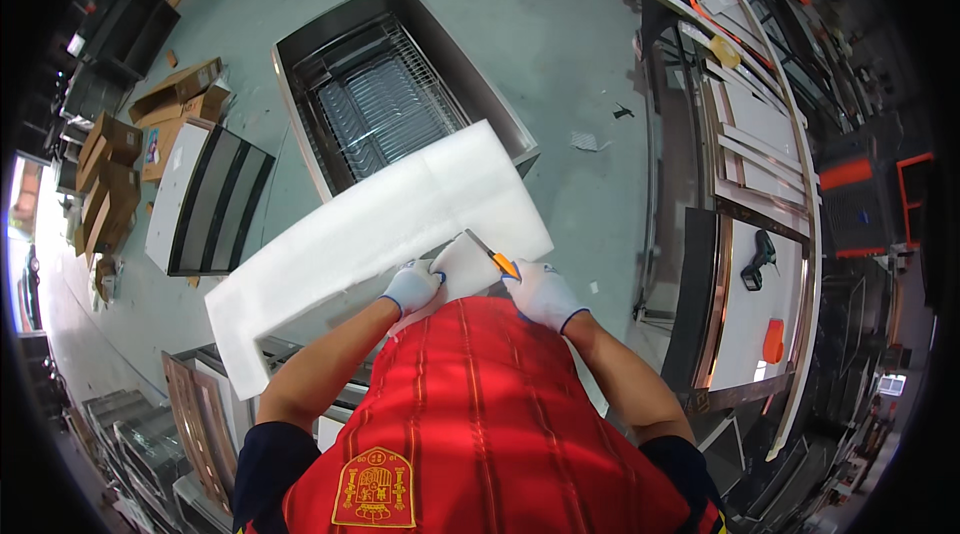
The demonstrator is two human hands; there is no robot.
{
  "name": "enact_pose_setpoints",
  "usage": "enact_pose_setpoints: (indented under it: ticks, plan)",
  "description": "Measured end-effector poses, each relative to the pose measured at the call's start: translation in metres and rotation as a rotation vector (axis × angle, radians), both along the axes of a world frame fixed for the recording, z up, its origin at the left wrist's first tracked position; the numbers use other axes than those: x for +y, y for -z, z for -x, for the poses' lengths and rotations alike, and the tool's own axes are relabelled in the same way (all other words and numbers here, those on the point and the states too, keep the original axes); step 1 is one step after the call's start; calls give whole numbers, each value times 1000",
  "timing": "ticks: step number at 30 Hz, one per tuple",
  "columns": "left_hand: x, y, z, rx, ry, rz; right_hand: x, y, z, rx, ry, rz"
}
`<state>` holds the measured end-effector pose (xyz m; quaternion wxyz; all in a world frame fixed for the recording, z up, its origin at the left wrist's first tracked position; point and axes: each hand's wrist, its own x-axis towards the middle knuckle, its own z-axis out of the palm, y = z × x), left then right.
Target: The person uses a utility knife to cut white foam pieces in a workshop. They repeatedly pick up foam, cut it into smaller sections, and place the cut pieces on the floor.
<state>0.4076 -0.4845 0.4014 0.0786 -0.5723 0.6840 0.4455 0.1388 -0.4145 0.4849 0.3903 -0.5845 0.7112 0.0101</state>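
Note:
A long white foam block (380, 199) with a cut-out along its near side lies in front of my body. My right hand (545, 296), in a white glove with a blue cuff, is closed around the orange handle of a utility knife (503, 262). The knife's blade points up and left, against the foam near its right end. My left hand (413, 288), gloved too, grips the foam's near edge left of the blade. Its fingers are partly hidden by the foam.
Beyond the foam, a metal cabinet (420, 24) with wire racks lies open on the floor. A white panel unit with dark stripes (215, 199) and cardboard boxes (180, 99) are at left. On the right, a workbench (745, 324) bears a cordless drill (760, 259) and an orange-red object (773, 341).

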Motion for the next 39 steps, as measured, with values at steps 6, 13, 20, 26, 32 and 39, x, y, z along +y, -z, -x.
enact_pose_setpoints:
  ticks: [6,13,20,26,32,39]
  plan:
    - [6,7,10,-38,134,199,-17,3,-24,40,-20,-106]
    - [5,6,12,-23,98,201,-25,-1,-31,165,-120,-288]
    - [4,14,-1,73,-112,288,-7,2,-45,238,-115,-207]
    - [-11,19,1,129,-80,394,-15,13,-43,208,-31,-139]
    - [-28,16,10,201,125,504,-28,27,-25,193,56,20]
    - [-98,-51,21,464,-121,708,7,69,-13,146,113,-92]
